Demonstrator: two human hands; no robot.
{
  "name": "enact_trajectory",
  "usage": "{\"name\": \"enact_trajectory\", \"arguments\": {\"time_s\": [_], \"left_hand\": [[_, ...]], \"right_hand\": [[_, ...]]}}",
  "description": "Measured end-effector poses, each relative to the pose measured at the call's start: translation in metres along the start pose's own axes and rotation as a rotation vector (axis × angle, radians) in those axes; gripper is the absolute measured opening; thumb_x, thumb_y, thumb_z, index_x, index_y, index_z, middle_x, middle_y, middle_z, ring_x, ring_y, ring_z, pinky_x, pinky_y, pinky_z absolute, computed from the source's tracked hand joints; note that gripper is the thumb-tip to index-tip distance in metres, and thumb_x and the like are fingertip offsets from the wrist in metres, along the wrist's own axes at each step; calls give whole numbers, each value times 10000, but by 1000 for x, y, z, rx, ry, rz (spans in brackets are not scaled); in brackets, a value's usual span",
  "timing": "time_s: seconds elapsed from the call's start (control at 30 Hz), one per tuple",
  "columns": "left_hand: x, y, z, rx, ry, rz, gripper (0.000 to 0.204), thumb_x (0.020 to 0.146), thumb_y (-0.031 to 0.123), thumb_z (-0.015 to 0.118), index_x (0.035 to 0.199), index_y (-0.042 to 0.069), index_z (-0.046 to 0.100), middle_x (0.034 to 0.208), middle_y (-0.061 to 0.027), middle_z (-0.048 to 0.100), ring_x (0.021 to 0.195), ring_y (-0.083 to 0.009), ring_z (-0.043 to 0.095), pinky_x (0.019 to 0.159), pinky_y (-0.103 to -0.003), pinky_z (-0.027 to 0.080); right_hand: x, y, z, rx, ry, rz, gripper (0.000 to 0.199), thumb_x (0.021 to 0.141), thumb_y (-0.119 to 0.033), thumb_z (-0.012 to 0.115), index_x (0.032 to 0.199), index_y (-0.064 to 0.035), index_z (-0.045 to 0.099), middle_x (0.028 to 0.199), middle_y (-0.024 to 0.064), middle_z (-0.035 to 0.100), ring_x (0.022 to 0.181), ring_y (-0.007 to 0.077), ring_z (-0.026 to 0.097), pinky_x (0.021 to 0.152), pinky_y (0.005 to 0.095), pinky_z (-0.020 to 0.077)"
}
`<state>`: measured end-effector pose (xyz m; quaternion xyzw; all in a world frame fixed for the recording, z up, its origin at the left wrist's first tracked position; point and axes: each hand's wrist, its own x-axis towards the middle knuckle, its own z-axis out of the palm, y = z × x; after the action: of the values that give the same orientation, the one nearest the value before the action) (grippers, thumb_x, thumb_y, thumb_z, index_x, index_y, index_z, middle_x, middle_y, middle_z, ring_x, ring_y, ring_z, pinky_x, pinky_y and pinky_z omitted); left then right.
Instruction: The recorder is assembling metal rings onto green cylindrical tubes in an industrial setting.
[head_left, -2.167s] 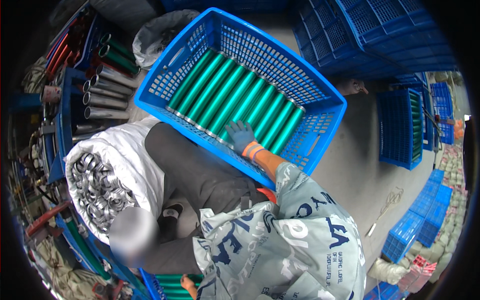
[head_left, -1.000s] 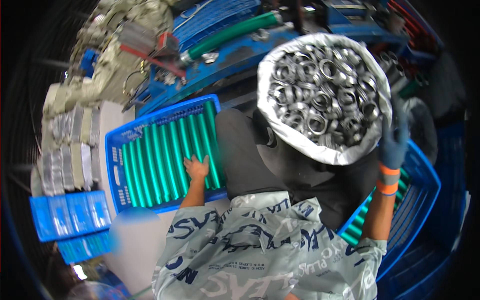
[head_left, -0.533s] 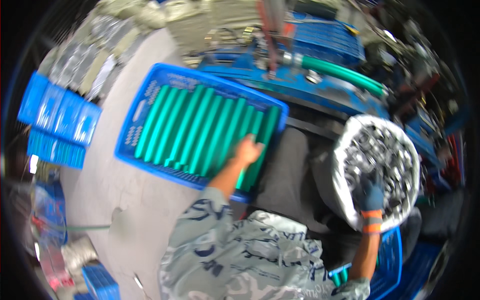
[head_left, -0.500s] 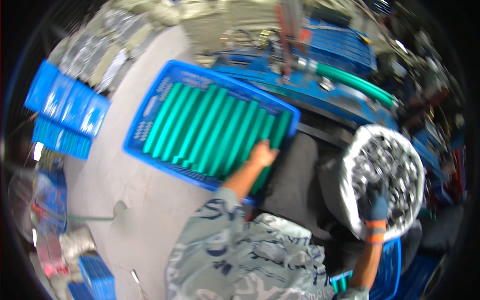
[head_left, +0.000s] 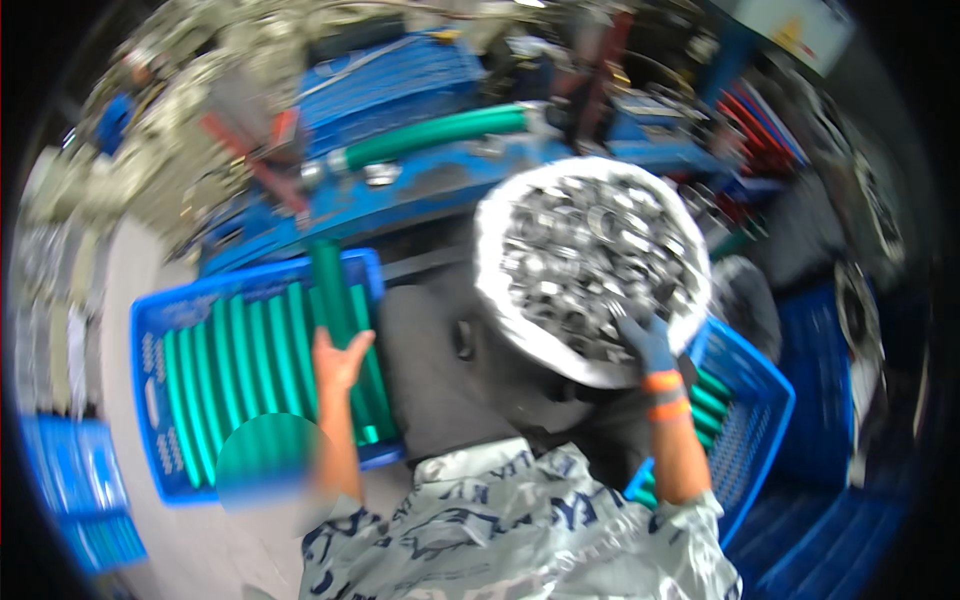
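My bare left hand [head_left: 340, 360] is closed round the near end of a dark green tube [head_left: 328, 285], its thumb on the right side and fingers on the left. This tube lies over the right part of a blue plastic crate [head_left: 143, 400] holding a row of several green tubes [head_left: 240, 350]. In a grey-blue glove with an orange-striped cuff, my right hand [head_left: 648, 340] is at the near right side of a white-lined tub [head_left: 490, 265]. Its fingers look drawn together among shiny metal rings [head_left: 590, 255]; blur hides what they hold.
Across the far side runs a blue workbench [head_left: 420, 190] with a green tube [head_left: 430, 137] lying on it. To the right of the tub stands another blue crate [head_left: 765, 415] with more green tubes. Stacked blue crates [head_left: 70, 465] stand at the left.
The view has swung right, so the crate and tub appear farther left. My left hand has a tube raised over the others. My right hand has shifted to the tub's near right rim.
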<state>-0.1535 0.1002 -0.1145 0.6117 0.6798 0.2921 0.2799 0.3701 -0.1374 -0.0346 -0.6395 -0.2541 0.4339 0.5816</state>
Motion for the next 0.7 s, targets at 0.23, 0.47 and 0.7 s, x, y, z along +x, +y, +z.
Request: {"name": "enact_trajectory", "arguments": {"time_s": [0.23,0.47,0.7], "left_hand": [[-93,245,-33,295,-420,680,609,795,187,878,1383,107,737,1204,-167,833,1111,-403,813,982,-485,644],[-127,282,-25,409,-558,789,639,764,144,845,1394,128,740,1159,-142,812,1057,-427,787,930,-522,635],[-123,275,-29,401,-555,749,650,754,145,847,1395,143,743,1128,-148,802,1054,-436,781,921,-533,630]], "right_hand": [[-11,1,34,886,-328,12,973,1070,-670,752,1781,-102,407,1537,113,706,1351,290,725,1133,541,608],[-27,-21,36,273,-430,-329,1039,1158,-718,532,1838,19,260,1756,222,514,1633,329,485,1370,437,336],[-51,-44,55,-37,-300,-361,968,1079,-245,766,1831,57,237,1897,252,309,1773,336,270,1418,413,220]]}}
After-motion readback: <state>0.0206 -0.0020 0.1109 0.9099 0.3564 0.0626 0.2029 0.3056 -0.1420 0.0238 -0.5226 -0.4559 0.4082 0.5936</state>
